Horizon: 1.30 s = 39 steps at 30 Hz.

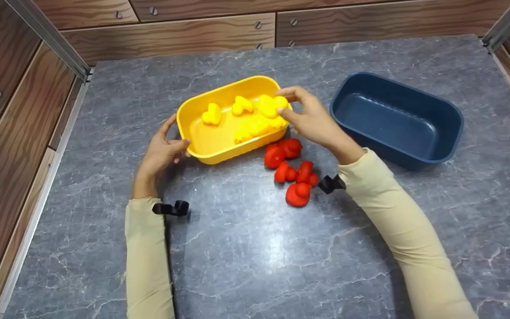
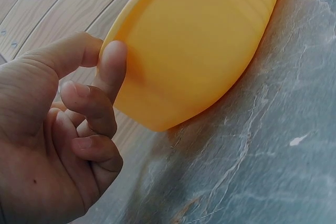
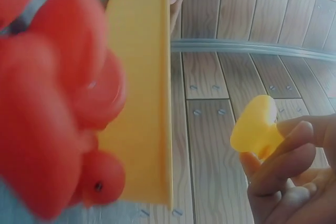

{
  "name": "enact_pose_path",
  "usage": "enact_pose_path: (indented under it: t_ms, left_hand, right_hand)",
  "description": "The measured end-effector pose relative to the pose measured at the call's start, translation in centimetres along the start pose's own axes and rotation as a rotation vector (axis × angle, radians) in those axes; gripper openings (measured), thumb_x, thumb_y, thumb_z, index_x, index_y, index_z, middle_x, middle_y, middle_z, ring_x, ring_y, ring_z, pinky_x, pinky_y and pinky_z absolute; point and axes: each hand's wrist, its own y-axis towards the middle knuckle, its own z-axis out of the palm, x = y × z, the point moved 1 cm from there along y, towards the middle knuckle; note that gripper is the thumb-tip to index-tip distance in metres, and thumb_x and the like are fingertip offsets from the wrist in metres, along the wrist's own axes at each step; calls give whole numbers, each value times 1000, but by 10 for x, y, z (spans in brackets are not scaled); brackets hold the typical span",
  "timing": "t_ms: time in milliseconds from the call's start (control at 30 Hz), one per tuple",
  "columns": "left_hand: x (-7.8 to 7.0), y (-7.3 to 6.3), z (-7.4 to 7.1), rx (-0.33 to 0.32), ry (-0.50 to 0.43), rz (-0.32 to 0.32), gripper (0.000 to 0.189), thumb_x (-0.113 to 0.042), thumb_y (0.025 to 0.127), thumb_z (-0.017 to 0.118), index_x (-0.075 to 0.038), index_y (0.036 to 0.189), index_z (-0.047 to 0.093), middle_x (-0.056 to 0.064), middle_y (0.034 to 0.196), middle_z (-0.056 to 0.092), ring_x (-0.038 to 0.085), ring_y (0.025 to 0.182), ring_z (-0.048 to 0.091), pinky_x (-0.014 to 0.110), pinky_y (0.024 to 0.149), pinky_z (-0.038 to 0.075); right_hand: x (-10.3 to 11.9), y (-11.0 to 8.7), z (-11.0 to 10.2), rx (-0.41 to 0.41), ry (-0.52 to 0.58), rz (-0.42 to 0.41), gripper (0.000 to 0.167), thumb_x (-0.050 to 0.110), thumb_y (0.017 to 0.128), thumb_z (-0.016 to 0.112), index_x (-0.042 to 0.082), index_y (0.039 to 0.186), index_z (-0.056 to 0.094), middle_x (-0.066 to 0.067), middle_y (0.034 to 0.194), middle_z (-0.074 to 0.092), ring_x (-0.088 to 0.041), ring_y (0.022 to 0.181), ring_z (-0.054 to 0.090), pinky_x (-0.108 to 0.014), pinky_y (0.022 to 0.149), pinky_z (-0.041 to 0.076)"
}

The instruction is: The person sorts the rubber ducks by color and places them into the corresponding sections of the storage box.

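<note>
At the left end of the yellow bin [image 1: 204,137], my left hand [image 1: 157,153] pinches the rim between thumb and fingers. My right hand [image 1: 314,119] holds a yellow rubber duck [image 3: 254,127] by its fingertips over the bin's right end. Inside the bin lie several more yellow rubber ducks [image 1: 212,115], some bunched along the near wall. In the left wrist view the bin's outer wall [image 2: 199,45] fills the top, its rim between thumb and finger. Several red rubber ducks [image 1: 297,195] sit on the table just in front of the bin, below my right wrist.
A dark blue bin [image 1: 392,119] with nothing in it stands on the right, beside my right forearm. The grey marbled tabletop [image 1: 237,248] is bordered by wood-patterned panels [image 1: 171,40] at the back and sides. A black wrist mount [image 1: 171,208] sticks out from each sleeve.
</note>
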Motion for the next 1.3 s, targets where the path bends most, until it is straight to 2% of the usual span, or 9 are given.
enact_pose_path:
  t_ms: [200,400,433,733,800,900,1033,1167,1300]
  left_hand:
    - [0,-2,1,5,-18,6,83,-1,89,60,-17,156,13,-5,56,65,9,44,54,17,41,38]
    - [1,-3,2,3,-34,14,82,-1,88,60,-16,155,14,-4,56,65,8,44,55,16,41,38]
    - [1,-3,2,4,-36,14,82,-1,89,60,-16,155,14,-4,56,65,8,44,55,16,41,38]
    - [0,-3,1,5,-30,24,82,0,89,59,-14,155,13,-6,55,65,7,42,52,16,41,38]
    - [0,-3,1,7,-35,26,82,0,88,59,-14,155,13,-5,56,65,7,42,52,16,41,38]
    - [0,-3,1,11,-32,28,83,-1,89,60,-14,155,13,-5,56,65,8,42,52,16,41,38]
    - [1,-2,1,14,-22,23,83,-2,89,60,-16,156,12,-5,56,65,8,43,52,16,41,37]
    - [1,-1,0,14,-15,11,84,-2,89,60,-17,156,12,-5,56,65,8,43,52,17,42,38]
    - [-5,-4,0,19,-15,-1,83,-1,89,60,-16,156,12,-4,57,65,9,43,53,17,42,38]
  right_hand:
    - [14,9,15,20,-4,-17,37,14,96,56,10,133,51,-14,132,49,-9,57,43,-17,54,42]
    - [23,19,30,27,11,-33,35,13,96,57,10,130,53,-14,130,51,-5,54,42,-16,50,40]
    - [24,20,33,29,18,-31,35,13,96,57,11,130,53,-14,129,51,-7,48,39,-17,47,39]
    - [38,28,47,48,-49,-32,36,18,96,57,12,131,51,-12,131,52,-8,52,43,-19,50,42]
    - [42,30,48,52,-79,-37,36,19,97,57,13,131,51,-12,131,52,-11,58,47,-21,53,45]
    - [45,34,52,52,-110,-46,35,19,96,57,13,131,51,-11,130,53,-15,82,56,-24,69,50]
    - [44,37,58,56,-121,-52,34,16,96,58,11,129,51,-12,131,55,-19,116,53,-30,94,47]
    - [40,40,64,51,-129,-46,35,16,95,59,11,129,52,-13,130,56,-22,119,53,-35,100,45]
    - [40,41,70,54,-141,-33,35,18,95,59,12,129,52,-13,128,57,-22,117,54,-34,98,45]
